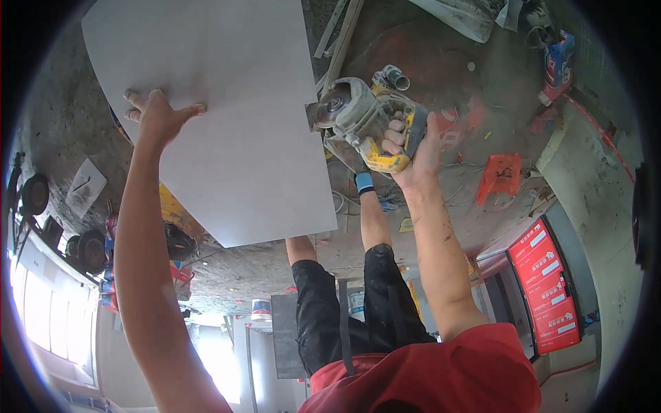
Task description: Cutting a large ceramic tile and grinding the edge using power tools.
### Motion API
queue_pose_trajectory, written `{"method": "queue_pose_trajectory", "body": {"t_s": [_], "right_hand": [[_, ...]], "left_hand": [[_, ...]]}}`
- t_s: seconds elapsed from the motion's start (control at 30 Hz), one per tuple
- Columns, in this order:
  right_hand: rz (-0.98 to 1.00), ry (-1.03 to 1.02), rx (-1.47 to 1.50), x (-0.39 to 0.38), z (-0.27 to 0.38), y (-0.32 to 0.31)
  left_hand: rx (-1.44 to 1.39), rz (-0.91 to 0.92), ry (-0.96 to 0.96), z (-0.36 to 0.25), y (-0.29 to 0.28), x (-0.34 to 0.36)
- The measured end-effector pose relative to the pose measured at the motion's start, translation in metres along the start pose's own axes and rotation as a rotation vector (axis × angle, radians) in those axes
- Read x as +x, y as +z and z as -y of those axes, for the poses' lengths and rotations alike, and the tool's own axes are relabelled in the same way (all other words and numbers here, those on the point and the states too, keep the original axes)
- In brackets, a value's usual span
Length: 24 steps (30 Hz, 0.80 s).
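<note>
A large, flat, pale grey tile slab (255,158) with straight edges fills the upper left and centre. My left hand (160,118) rests on its left part with the fingers and thumb spread. To the right of the slab, my right hand (418,150) grips the rear handle of a dusty yellow and black handheld circular saw (358,113). The saw's round blade and guard face the slab's right edge, and its metal base plate meets or overlaps that edge. Whether the blade touches the slab, I cannot tell.
Long strips (343,41) lie beyond the saw. On the dusty floor at right are a red plastic piece (501,175), loose cables and a blue-red bag (558,65). Wheeled equipment (88,249) stands at left. My legs are below the slab; red-covered panels (547,289) stand lower right.
</note>
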State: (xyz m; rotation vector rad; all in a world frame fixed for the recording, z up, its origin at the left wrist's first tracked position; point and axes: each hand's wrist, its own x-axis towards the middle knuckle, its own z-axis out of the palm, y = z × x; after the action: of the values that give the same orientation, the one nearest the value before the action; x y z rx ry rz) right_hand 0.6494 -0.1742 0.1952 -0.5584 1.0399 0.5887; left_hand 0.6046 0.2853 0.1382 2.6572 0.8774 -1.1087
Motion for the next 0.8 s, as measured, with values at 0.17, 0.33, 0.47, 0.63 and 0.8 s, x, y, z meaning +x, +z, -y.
{"method": "queue_pose_trajectory", "body": {"t_s": [0.17, 0.33, 0.47, 0.63, 0.8], "right_hand": [[-0.019, -0.009, -0.083, 0.002, 0.004, 0.003], [-0.030, -0.008, -0.114, 0.000, 0.003, 0.012], [-0.035, -0.014, -0.106, -0.003, 0.002, 0.014], [-0.032, 0.008, -0.127, 0.000, -0.001, 0.019], [-0.042, 0.013, -0.137, 0.004, -0.001, 0.016]], "left_hand": [[-0.002, 0.007, 0.003, -0.009, -0.004, -0.006], [0.039, 0.007, 0.007, -0.010, -0.003, -0.003], [0.016, -0.011, 0.007, -0.013, -0.003, -0.008], [-0.001, -0.023, 0.012, -0.013, -0.004, -0.009], [0.012, 0.011, -0.004, -0.016, -0.005, -0.007]]}}
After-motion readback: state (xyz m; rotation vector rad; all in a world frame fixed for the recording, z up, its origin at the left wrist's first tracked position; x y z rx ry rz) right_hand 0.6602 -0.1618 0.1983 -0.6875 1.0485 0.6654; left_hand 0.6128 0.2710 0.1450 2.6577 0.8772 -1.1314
